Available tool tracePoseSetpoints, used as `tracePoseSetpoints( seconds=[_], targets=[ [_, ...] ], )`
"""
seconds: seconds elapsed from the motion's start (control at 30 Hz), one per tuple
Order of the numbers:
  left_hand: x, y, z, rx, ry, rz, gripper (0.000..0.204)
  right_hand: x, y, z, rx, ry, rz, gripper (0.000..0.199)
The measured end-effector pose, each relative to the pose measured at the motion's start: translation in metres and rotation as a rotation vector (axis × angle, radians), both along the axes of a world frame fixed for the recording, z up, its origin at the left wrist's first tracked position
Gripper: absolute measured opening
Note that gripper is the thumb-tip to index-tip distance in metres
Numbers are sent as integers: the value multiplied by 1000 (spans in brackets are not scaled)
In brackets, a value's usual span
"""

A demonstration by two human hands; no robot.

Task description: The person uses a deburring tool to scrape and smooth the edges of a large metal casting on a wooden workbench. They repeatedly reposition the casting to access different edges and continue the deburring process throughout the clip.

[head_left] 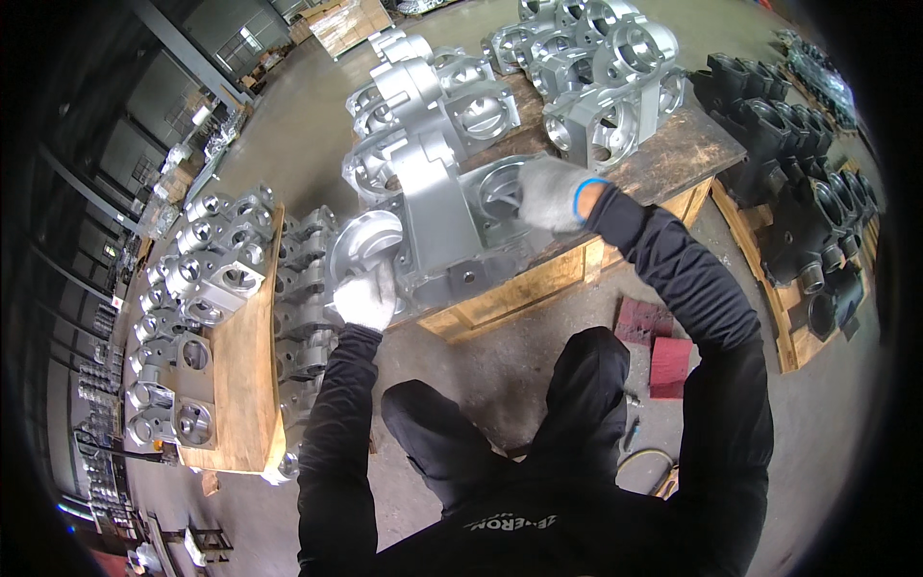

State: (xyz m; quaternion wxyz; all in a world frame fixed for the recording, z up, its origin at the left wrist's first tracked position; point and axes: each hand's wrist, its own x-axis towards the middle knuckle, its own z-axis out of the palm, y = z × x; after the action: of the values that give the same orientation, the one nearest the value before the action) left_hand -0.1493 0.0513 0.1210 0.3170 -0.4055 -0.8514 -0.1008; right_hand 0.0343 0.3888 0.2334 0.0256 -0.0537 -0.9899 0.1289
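A large silver metal casting (437,221) lies at the near edge of the wooden bench in front of me, with a round opening at each side of its flat middle. My left hand (365,298), in a white glove, is closed on the rim by the left opening. At the right opening (501,188) is my right hand (553,192), in a grey glove with a blue cuff edge. Its fingers are curled at the ring's edge and partly hidden; whatever they hold cannot be made out.
Similar silver castings (615,77) crowd the bench (687,154). More stand on a wooden pallet (245,385) at left. Black castings (808,221) fill a pallet at right. Red pads (671,367) and a hoop (646,469) lie on the floor by my right leg.
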Motion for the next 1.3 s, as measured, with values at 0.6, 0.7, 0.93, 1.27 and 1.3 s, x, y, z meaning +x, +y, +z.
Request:
tracePoseSetpoints(
  seconds=[0.6, 0.7, 0.93, 1.27, 1.3],
  targets=[
    [5, -7, 14, 43, -166, -48, 30, 37, 55, 22, -338, -49, -159, 35],
    [6, 18, 30, 253, -136, -132, 30, 68, 48, 19, -653, -112, -295, 37],
    [23, 181, 69, 1037, -1602, -598, 50, 33, -37, -32, -775, 464, 79, 40],
    [8, 198, 137, -91, -833, -192, 45, -38, 73, -106, -434, 674, -530, 48],
    [5, 202, 131, -376, -698, -216, 46, -43, 81, -119, -497, 613, -542, 52]
  ],
)
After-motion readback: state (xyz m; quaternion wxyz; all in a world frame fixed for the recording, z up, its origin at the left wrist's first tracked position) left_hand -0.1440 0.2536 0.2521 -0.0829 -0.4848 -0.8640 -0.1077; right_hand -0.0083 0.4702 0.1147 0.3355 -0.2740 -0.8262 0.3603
